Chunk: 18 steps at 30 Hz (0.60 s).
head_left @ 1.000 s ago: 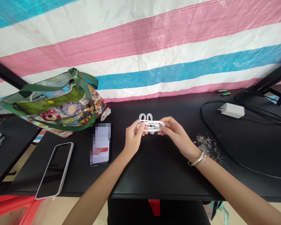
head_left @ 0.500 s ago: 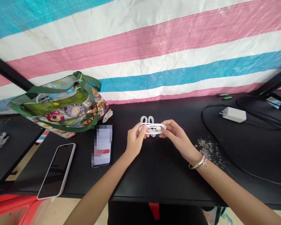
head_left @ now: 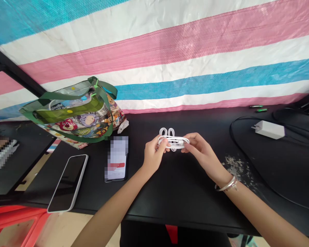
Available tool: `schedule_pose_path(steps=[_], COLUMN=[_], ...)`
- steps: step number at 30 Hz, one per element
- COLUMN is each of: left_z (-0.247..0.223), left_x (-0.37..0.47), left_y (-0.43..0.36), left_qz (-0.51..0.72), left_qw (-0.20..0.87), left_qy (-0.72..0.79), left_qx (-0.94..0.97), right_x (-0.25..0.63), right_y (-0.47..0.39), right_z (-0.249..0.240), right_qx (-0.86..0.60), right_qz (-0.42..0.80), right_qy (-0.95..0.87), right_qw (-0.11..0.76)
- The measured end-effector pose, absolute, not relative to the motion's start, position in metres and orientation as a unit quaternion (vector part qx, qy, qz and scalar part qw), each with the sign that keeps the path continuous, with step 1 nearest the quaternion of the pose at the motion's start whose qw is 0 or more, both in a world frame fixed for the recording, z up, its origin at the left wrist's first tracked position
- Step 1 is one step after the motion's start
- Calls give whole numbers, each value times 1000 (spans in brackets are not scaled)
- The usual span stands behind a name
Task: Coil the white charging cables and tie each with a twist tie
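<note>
In the head view, a white cable (head_left: 175, 138) is wound into a flat oval coil and held up in front of the person, above the middle of the black counter (head_left: 177, 192). The left hand (head_left: 153, 155) is closed around the coil's left end, its thumb lying across the top of the strands and its fingers curled underneath. The right hand (head_left: 204, 156) is at the other end, thumb and fingertips drawn together on the strands near the cable's white plug (head_left: 180, 141), with the palm hollow. The coil therefore spans the space between the two hands, touching both. Two upright white loops (head_left: 167, 131) stand out just beyond its far side; whether they belong to the same cable cannot be told. A bracelet (head_left: 227, 184) circles the right wrist.

To the left of the left hand lies a phone with a lit screen (head_left: 121, 156), and farther left another phone with a dark screen and pale case (head_left: 68, 181). Behind them sits a clear printed bag with green straps (head_left: 86, 120). Well to the right of the right hand are a white charger (head_left: 270, 129) and a black cord (head_left: 240, 149). Pale crumbs (head_left: 237, 166) are scattered near the right forearm. A striped sheet (head_left: 170, 44) hangs behind the counter.
</note>
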<state>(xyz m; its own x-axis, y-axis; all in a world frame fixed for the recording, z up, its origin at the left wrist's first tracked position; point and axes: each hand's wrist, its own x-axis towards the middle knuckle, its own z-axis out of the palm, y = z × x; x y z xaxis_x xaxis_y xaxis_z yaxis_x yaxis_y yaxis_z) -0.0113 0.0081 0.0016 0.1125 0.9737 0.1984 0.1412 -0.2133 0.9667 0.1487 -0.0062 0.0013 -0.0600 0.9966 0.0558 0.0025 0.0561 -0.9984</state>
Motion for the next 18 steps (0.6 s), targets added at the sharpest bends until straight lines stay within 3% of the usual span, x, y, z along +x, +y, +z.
schedule_pose_path(steps=[18], left_z=[2], left_x=[-11], left_y=[8], left_qz=[483], left_qw=[427], left_qy=[454], left_qx=[615], right_x=[151], right_y=[-5], right_z=[-2], right_qx=[-473], right_qz=[483], right_qy=[-541], right_qw=[501])
